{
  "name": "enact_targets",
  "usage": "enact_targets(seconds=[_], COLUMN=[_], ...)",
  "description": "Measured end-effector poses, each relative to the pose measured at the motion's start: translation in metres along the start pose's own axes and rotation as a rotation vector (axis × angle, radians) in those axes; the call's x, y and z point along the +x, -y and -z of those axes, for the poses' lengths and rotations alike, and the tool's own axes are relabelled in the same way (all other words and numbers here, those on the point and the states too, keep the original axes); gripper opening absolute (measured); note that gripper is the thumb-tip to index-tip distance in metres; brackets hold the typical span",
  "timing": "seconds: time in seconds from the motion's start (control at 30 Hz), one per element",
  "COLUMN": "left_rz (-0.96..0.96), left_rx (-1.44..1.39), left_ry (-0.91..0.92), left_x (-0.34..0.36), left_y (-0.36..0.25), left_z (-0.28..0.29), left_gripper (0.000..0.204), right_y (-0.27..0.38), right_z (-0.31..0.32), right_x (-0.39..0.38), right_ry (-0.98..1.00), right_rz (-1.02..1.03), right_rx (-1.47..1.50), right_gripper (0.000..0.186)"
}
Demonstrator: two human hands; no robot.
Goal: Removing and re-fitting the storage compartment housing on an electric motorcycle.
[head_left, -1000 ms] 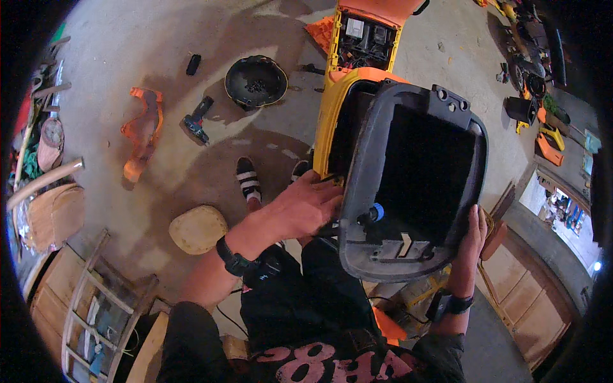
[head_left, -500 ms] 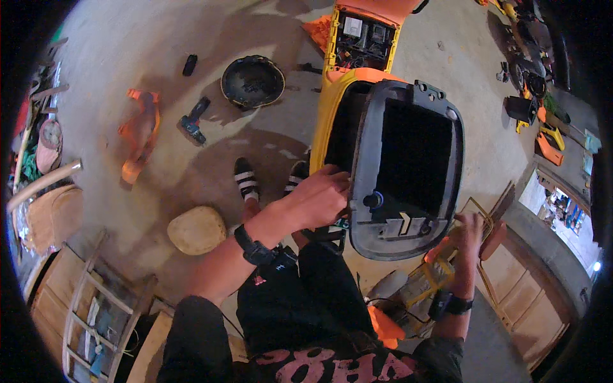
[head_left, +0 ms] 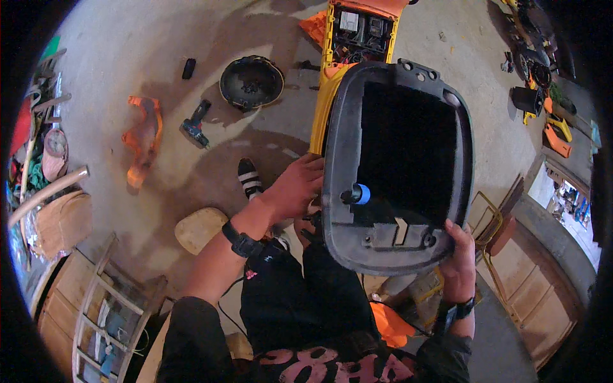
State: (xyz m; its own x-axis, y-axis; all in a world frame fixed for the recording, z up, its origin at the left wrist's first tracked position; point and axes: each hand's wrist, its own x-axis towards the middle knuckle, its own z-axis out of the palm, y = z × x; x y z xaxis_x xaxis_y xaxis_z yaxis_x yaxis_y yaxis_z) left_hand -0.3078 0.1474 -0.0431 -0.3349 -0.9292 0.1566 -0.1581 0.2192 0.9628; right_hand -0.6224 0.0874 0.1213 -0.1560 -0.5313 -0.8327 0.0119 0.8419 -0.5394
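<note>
A black moulded plastic panel point(head_left: 340, 210) with a dark recess and a blue-ringed knob point(head_left: 359, 193) is held over the yellow body point(head_left: 324, 115) of a small vehicle, whose upper bay point(head_left: 357, 35) exposes electrical parts. My right hand point(head_left: 458, 255) is closed on the panel's lower right rim, thumb on top. My left hand point(head_left: 294, 188) has bent fingers at the body's lower edge, left of the panel; their tips are partly hidden, so I cannot make out what they grip.
On the concrete floor lie a stool or seat point(head_left: 198, 230), an orange shell point(head_left: 142, 143), a drill point(head_left: 198, 127), a black bowl point(head_left: 251, 83) and a small black object point(head_left: 188, 68). A ladder point(head_left: 89, 319), boards and assorted parts line both sides.
The black panel has shifted left from a second ago. My right hand, apart from it half a second ago, grips its rim again. My left hand has moved slightly left and up.
</note>
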Motion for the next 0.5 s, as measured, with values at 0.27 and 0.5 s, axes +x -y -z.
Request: enact_targets(seconds=[0.27,0.5], left_rz=[0.284,0.924], left_rx=[-0.558,-0.993], left_ry=[-0.268,-1.278], left_x=[-0.021,-0.093], left_y=[-0.023,0.037], left_z=[-0.013,-0.02], left_gripper=[0.04,0.033], right_y=[0.006,0.014], right_z=[0.038,0.066], right_x=[-0.052,-0.087], right_ry=[-0.199,-0.417], right_rz=[0.187,0.494], right_rx=[0.015,-0.165], right_gripper=[0.036,0.033])
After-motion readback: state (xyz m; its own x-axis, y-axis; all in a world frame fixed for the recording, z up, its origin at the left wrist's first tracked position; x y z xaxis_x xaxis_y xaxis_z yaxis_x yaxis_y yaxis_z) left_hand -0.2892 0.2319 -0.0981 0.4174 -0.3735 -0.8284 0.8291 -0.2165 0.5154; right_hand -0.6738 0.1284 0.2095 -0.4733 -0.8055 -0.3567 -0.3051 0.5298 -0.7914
